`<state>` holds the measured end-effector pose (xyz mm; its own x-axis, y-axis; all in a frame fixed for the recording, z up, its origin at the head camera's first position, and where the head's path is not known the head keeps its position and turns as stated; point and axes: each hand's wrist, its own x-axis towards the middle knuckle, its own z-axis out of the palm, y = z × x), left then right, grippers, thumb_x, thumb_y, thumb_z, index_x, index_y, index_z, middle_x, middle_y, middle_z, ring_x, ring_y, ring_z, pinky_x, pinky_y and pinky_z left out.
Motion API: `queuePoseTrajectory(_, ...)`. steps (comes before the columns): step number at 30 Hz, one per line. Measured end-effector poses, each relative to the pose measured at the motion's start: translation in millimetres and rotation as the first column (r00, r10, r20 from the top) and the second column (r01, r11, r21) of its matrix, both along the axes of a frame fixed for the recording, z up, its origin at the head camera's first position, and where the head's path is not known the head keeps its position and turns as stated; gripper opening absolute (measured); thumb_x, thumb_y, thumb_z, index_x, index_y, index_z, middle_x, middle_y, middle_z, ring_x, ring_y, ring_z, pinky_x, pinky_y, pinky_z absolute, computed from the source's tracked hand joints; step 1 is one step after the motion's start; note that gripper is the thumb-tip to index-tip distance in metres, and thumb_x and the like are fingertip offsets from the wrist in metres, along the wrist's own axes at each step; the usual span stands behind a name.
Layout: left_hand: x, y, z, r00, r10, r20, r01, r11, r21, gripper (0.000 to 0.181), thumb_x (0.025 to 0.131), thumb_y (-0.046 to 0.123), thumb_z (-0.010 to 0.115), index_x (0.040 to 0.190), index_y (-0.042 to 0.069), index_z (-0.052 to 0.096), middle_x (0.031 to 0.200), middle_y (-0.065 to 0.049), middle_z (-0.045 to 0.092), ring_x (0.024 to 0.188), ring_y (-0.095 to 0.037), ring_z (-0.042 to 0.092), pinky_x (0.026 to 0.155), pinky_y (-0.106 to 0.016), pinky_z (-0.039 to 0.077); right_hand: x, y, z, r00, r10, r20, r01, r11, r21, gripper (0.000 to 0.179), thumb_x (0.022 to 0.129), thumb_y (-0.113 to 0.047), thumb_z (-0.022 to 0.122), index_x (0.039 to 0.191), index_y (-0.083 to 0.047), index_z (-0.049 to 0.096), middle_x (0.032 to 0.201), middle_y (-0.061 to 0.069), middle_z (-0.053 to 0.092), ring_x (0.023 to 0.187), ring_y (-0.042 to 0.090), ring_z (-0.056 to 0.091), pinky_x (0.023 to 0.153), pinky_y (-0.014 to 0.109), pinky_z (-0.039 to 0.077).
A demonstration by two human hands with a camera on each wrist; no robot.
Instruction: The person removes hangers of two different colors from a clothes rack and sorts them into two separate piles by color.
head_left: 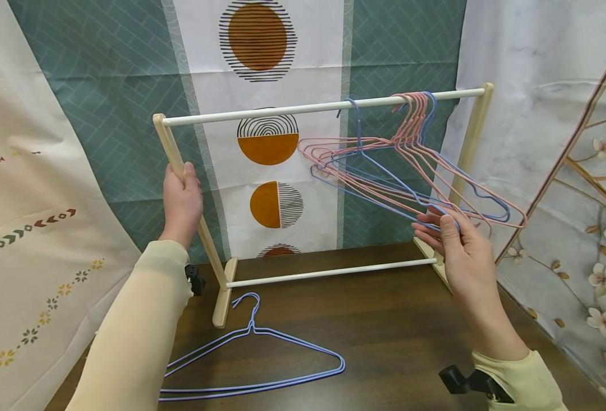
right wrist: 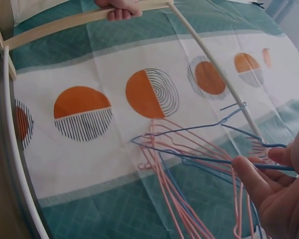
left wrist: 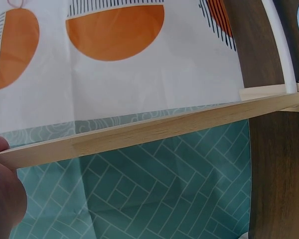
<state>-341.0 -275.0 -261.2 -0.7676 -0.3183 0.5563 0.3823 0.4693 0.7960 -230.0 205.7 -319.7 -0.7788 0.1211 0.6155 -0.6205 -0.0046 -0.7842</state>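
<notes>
My left hand (head_left: 182, 197) grips the left wooden upright (head_left: 207, 242) of a clothes rack; in the left wrist view only part of that hand (left wrist: 5, 194) shows at the edge. A blue hanger (head_left: 385, 165) hangs from the white top rail (head_left: 282, 110), apart from the bunch to its right. My right hand (head_left: 462, 251) pinches this hanger's near lower corner between thumb and fingers, also seen in the right wrist view on the blue wire (right wrist: 209, 159). Several pink hangers (head_left: 408, 123) and some blue ones (head_left: 428, 117) hang bunched near the rail's right end.
Stacked blue hangers (head_left: 293, 337) lie on the dark wooden table (head_left: 385, 354) in front of the rack. A white lower bar (head_left: 334, 273) joins the rack's feet. Patterned cloth (head_left: 405, 51) hangs behind, with more fabric (head_left: 41, 200) at left and a floral panel (head_left: 580, 228) at right.
</notes>
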Motion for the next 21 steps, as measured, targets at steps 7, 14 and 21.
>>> queuePoseTrajectory(7, 1.4, 0.6, -0.1, 1.0, -0.006, 0.008, 0.006, 1.0, 0.009, 0.055, 0.117, 0.059, 0.034, 0.142, 0.011, 0.042, 0.1, -0.002, 0.048, 0.077, -0.018, 0.048, 0.067, -0.031, 0.043, -3.0, -4.7, -4.1, 0.998, 0.064, -0.017, -0.064, 0.998, -0.004, 0.042, 0.119, -0.023, 0.049, 0.146, 0.007, 0.061, 0.133, 0.02, 0.069, 0.117, 0.018, 0.077, 0.101, 0.031, 0.055)
queuePoseTrajectory(14, 0.6, 0.4, -0.1, 1.0, -0.006, 0.007, 0.006, 1.0, 0.005, 0.054, 0.117, 0.059, 0.034, 0.142, 0.012, 0.042, 0.098, -0.002, 0.048, 0.077, -0.017, 0.048, 0.066, -0.03, 0.044, -4.2, -3.9, -5.0, 0.997, 0.081, -0.017, -0.08, 0.996, 0.028, 0.046, 0.12, -0.024, 0.046, 0.152, 0.007, 0.055, 0.134, 0.021, 0.07, 0.118, 0.018, 0.077, 0.102, 0.031, 0.055)
queuePoseTrajectory(21, -2.1, -0.2, -0.8, 1.0, 0.001, 0.0, -0.001, 1.0, 0.008, 0.052, 0.117, 0.058, 0.034, 0.139, 0.012, 0.043, 0.098, -0.002, 0.048, 0.076, -0.017, 0.049, 0.066, -0.029, 0.044, -4.4, -5.7, -6.1, 0.976, 0.217, 0.008, -0.217, 0.974, -0.06, 0.045, 0.12, -0.026, 0.045, 0.148, 0.009, 0.055, 0.129, 0.019, 0.073, 0.116, 0.023, 0.078, 0.1, 0.036, 0.057)
